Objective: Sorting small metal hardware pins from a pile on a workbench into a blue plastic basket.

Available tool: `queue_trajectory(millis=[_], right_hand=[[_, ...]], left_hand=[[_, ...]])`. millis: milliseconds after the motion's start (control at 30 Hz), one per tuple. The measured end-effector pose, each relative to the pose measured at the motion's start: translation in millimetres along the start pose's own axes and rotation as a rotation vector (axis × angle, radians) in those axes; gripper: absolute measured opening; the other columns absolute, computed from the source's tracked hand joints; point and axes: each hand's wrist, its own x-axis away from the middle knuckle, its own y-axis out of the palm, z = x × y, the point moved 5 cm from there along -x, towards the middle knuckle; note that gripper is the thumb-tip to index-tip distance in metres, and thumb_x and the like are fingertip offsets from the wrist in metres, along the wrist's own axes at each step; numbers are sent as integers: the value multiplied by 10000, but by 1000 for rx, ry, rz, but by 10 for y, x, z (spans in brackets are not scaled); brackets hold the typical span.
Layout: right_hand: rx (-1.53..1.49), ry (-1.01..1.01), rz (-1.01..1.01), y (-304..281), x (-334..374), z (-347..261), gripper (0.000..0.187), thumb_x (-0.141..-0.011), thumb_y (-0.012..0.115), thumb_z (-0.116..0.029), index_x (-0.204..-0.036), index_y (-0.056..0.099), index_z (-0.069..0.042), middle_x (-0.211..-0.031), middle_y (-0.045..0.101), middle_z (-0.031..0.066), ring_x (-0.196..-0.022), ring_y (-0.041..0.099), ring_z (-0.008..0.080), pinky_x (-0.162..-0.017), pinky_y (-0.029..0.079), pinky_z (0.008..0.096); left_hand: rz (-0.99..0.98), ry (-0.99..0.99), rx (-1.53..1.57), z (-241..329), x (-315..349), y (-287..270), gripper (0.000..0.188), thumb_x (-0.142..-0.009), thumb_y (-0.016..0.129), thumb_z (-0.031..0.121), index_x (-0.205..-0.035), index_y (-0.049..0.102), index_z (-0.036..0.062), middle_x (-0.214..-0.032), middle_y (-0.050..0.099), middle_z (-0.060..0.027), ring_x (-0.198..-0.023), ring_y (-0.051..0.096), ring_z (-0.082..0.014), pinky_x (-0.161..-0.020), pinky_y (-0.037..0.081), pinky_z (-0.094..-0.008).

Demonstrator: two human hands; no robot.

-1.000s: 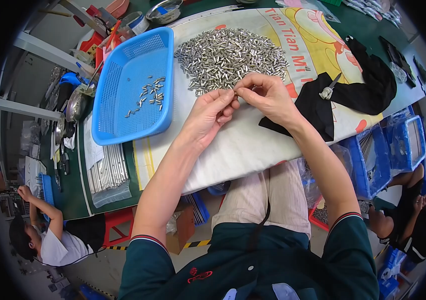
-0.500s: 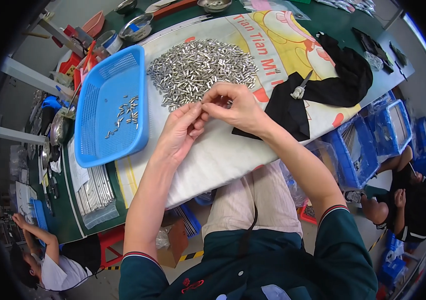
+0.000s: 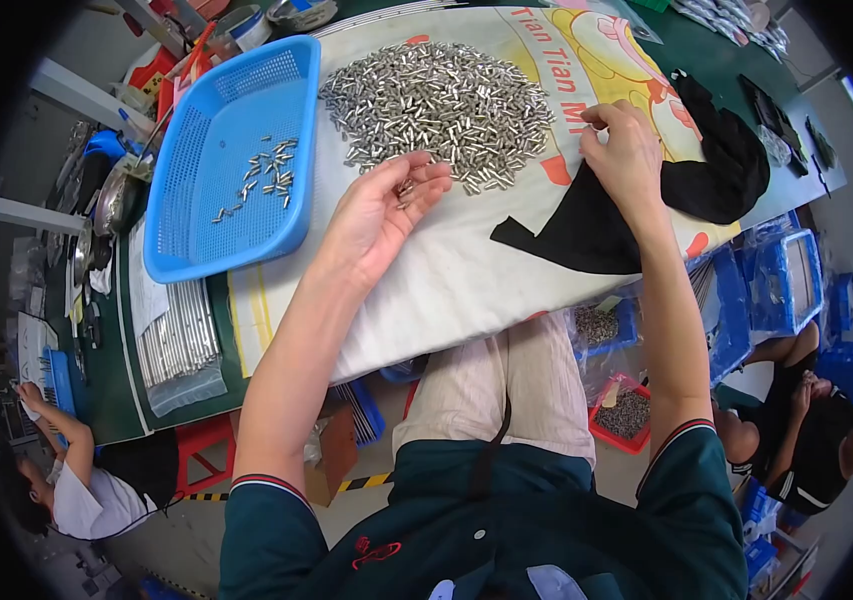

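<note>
In the head view, a heap of small metal pins (image 3: 436, 105) is spread on a patterned cloth (image 3: 446, 280), just beyond the fingertips of the left hand (image 3: 378, 212) and to the left of the right hand (image 3: 586, 132). More pins are scattered in the blue basket (image 3: 211, 112). The left fingers are loosely curled, and a few loose pins (image 3: 406, 196) are held in them. The right thumb and fingers are kept narrowly apart above the black fabric (image 3: 576, 230), which is partly covered by the hand; whether anything is pinched there cannot be told.
</note>
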Motion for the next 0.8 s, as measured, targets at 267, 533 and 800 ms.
queue_trajectory(millis=[267,533,800], right_hand=[[-473,-157,-89,29,139,-838,79,-721,593,-50,-771,646,-20,-747,586,99,-782,569,275,-682,459,370],[-605,-74,-126,-5,127,-959,77,-727,592,-41,-773,647,-13,-736,590,100,-732,579,245,-657,468,341],[-627,-99,-179,-81,291,-1004,121,-755,588,-50,-850,651,-10,-768,613,71,-685,574,153,-608,438,271]], left_hand=[[-56,-87,192,-35,-13,28,301,-924,398,25,-1172,379,-144,-1212,467,-295,-1145,502,-335,-945,485,-358],[-77,-71,174,-16,-15,33,301,-933,400,30,-1175,378,-146,-1188,479,-301,-1073,556,-313,-879,529,-322],[-453,-156,178,180,288,250,197,-922,450,95,-1064,512,-26,-704,465,0,-571,390,-67,-487,326,-202]])
